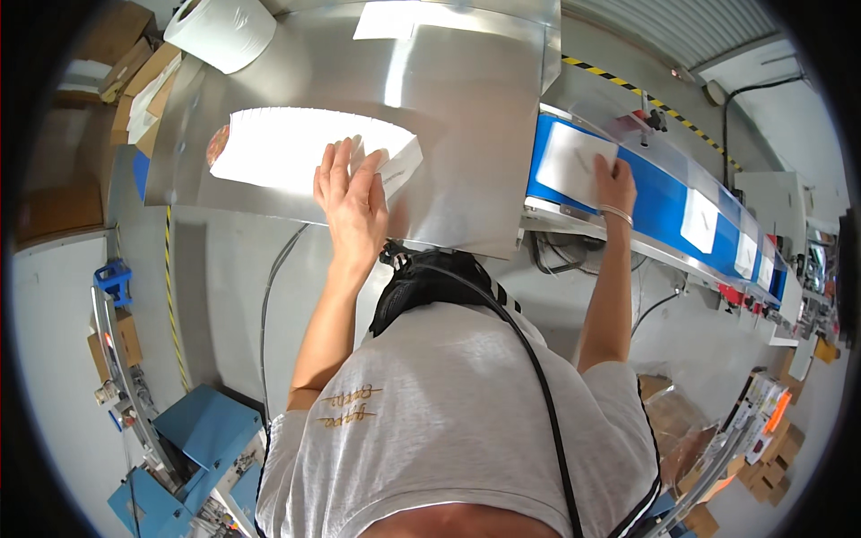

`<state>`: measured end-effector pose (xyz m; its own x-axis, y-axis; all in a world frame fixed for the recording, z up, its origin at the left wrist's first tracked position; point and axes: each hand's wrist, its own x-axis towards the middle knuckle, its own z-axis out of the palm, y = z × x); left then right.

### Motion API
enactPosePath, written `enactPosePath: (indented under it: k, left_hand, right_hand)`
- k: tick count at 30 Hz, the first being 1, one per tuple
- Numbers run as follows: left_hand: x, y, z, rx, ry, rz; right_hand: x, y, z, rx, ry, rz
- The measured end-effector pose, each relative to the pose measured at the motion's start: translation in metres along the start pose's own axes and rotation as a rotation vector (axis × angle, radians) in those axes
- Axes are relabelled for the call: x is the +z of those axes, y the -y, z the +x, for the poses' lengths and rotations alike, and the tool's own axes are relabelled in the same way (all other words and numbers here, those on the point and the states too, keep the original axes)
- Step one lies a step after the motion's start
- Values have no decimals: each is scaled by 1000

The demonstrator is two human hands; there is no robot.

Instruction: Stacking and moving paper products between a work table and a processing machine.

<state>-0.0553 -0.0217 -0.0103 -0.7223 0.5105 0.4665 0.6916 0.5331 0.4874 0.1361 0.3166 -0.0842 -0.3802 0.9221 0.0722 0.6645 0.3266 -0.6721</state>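
Note:
A long row of thin white packets (287,148) stands packed face to face on the steel table in front of me. A reddish-brown patterned piece (218,146) shows at its left end. My left hand (350,193) lies on the row's right end, fingers stretched out over the last packets, which lean slightly. To the right, my right hand (615,186) pinches the near right edge of a flat white square packet (574,161) at the near end of a blue conveyor belt (659,188). The fingertips under that packet are hidden.
Several more white packets (699,221) lie spaced along the belt, farther right. A large white paper roll (221,34) stands at the table's (466,108) far left corner, and a white sheet (386,20) lies at its back. A black cable (538,377) crosses my shirt.

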Motion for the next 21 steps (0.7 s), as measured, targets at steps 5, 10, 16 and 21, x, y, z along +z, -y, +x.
enactPosePath:
  k: [5, 10, 16, 21]
  left_hand:
    - [-1, -6, 2, 3, -3, 47]
    - [-2, -11, 4, 26, 36, 51]
    - [-9, -7, 9, -15, 50, 46]
    - [-11, 9, 6, -4, 6, 74]
  right_hand:
    - [8, 38, -9, -477, 77, -12]
    - [61, 162, -58, -575, 907, 532]
    - [66, 171, -57, -526, 1055, 345]
    - [68, 65, -38, -171, 507, 508]
